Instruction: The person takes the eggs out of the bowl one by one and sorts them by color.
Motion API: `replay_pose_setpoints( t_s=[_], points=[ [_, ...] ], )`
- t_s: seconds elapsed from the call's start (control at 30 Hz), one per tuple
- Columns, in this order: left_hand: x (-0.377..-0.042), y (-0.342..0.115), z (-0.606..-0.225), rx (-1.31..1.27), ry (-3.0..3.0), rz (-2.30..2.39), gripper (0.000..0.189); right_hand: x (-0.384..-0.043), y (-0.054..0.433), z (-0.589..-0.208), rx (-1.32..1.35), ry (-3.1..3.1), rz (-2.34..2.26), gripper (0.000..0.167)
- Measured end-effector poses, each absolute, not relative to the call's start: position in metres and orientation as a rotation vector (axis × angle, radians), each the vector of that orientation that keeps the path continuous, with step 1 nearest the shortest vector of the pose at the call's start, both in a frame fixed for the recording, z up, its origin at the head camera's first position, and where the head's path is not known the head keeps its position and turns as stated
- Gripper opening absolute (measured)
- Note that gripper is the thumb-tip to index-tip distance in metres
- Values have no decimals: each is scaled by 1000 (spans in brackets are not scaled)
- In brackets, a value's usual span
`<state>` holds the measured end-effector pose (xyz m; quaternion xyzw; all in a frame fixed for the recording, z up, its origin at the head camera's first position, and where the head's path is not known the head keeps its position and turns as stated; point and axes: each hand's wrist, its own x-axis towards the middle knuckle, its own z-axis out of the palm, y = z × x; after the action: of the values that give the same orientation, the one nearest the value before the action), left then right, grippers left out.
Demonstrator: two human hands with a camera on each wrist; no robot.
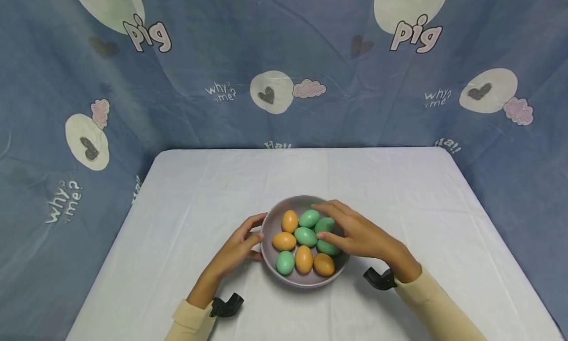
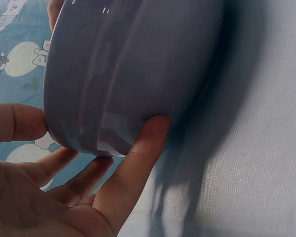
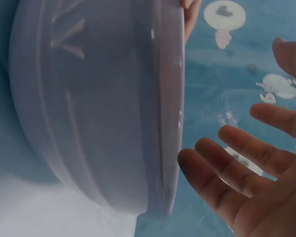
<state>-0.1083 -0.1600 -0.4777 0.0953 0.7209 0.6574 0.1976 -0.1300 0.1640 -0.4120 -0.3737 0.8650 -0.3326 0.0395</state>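
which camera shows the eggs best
The head view: it looks down into the bowl, so the orange eggs and green eggs show. Both wrist views show only the bowl's outer side, no eggs.

- Table [image 1: 213, 183]: white cover, faint creases, rounded far corners.
- Cloth [image 1: 186, 114]: blue, creased, rising beyond the table's far edge and along its left and right sides.
- Prints on the cloth: pale ovals [image 1: 284, 102], dark hearts [image 1: 267, 95], pink clouds [image 1: 309, 88], "pig" [image 1: 416, 34] left and right, "why me?" [image 1: 221, 91] and "Ha!!" [image 1: 277, 145] in white.
- Light: soft, with blurred shadows [image 1: 388, 304] on the table.
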Motion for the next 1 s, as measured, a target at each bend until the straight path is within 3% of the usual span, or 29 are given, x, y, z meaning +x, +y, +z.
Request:
replay_pose_setpoints(
  t_s=[1.0],
  points=[
    [-110,-163,-487,295,1952,1916,51,-154,128,-391,-1456,2516,-633,50]
  ],
)
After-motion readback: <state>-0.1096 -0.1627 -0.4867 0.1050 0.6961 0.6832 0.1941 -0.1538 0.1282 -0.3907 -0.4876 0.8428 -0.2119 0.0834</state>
